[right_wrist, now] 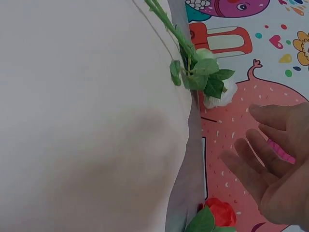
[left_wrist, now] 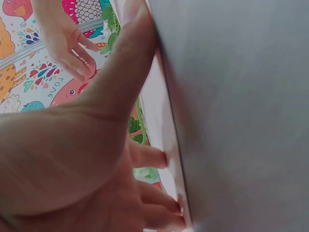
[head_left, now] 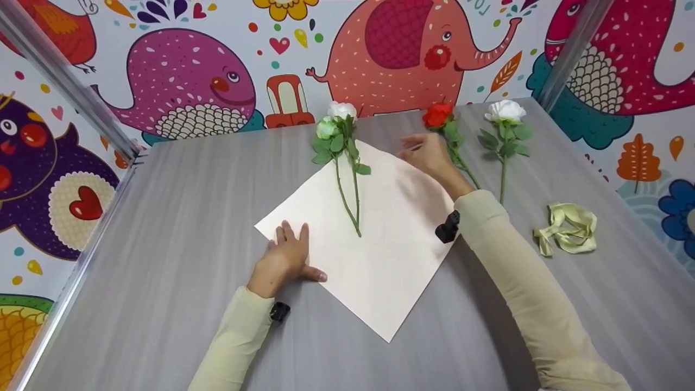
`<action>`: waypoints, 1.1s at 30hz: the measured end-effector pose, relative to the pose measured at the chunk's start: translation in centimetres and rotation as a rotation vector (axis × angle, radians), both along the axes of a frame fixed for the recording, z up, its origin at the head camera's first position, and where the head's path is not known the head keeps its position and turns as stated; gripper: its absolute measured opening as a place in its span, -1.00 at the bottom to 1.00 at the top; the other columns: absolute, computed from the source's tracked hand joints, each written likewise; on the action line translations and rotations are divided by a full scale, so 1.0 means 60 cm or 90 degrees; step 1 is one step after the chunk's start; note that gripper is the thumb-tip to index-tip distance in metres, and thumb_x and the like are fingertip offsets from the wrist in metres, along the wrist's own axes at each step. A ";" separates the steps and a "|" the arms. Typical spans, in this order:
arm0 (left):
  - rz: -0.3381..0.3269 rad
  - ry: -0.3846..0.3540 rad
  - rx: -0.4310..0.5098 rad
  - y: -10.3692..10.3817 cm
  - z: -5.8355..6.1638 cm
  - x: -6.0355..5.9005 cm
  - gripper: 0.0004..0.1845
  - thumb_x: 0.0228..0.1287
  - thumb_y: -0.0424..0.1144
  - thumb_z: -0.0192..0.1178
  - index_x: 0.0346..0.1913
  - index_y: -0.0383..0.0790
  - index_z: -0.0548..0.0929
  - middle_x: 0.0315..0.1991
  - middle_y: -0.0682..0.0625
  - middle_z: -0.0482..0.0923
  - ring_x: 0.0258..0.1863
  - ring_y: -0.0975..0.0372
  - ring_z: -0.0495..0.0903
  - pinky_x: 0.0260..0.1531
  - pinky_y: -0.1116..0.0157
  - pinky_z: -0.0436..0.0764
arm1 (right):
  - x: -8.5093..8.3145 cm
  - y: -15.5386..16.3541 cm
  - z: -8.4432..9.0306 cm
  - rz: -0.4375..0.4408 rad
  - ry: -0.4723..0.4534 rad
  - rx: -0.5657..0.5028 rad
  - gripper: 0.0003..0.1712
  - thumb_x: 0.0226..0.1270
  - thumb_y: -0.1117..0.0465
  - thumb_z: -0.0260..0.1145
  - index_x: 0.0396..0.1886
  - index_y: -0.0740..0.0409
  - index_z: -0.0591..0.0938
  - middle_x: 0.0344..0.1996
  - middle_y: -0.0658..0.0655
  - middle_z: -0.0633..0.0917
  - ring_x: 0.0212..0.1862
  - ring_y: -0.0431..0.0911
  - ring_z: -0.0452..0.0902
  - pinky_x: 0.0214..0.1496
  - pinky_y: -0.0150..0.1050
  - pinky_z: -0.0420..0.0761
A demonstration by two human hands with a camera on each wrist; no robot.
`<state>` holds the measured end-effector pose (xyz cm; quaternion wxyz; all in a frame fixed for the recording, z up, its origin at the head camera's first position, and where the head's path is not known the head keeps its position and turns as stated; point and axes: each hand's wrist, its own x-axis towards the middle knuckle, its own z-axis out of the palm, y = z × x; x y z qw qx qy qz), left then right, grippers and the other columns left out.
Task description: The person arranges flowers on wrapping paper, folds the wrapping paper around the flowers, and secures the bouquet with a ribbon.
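A pale pink sheet of paper (head_left: 385,271) lies cornerwise on the table. On its upper part rest two artificial roses, one white (head_left: 343,110) and one pale green (head_left: 327,128), their stems meeting near the sheet's middle. My left hand (head_left: 285,258), fingers spread, rests on the sheet's lower left edge; the left wrist view shows its thumb and fingertips along that edge. Over the upper right edge is my right hand (head_left: 429,155), its fingers loosely bent with nothing in them, as the right wrist view also shows. That edge of the paper (right_wrist: 120,72) bows slightly.
Just beyond my right hand lies a red rose (head_left: 437,115), its stem passing behind my forearm. Another white rose (head_left: 506,112) lies farther right, with a loose pale gold ribbon (head_left: 575,231) below it. A patterned wall (head_left: 293,49) borders the grey table (head_left: 206,190) at the back.
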<state>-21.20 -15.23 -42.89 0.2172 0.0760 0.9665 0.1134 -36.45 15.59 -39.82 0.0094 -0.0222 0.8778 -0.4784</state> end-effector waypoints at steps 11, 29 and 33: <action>0.002 -0.005 0.010 -0.003 -0.001 -0.003 0.33 -0.04 0.10 0.55 0.56 -0.48 -0.09 0.48 -0.68 -0.31 0.54 -0.42 -0.23 0.46 -0.28 0.06 | 0.000 0.063 -0.001 -0.046 -0.014 0.074 -0.55 0.37 0.33 0.28 0.25 0.13 0.63 0.14 0.26 0.69 0.11 0.11 0.60 0.18 -0.02 0.63; 0.011 -0.025 0.013 0.001 0.001 -0.004 0.34 -0.02 0.11 0.54 0.57 -0.46 -0.13 0.49 -0.67 -0.37 0.54 -0.42 -0.28 0.46 -0.30 0.03 | 0.010 0.144 -0.018 -0.079 -0.077 0.128 -0.44 0.36 0.26 0.36 0.35 0.17 0.53 0.30 0.28 0.56 0.27 0.18 0.49 0.37 0.12 0.45; 0.016 -0.027 0.017 0.002 0.003 -0.003 0.35 -0.03 0.10 0.55 0.57 -0.46 -0.13 0.49 -0.67 -0.37 0.54 -0.42 -0.28 0.46 -0.31 0.01 | 0.013 0.159 -0.024 -0.091 -0.082 0.136 -0.44 0.34 0.28 0.37 0.34 0.16 0.54 0.29 0.30 0.57 0.25 0.21 0.50 0.34 0.12 0.48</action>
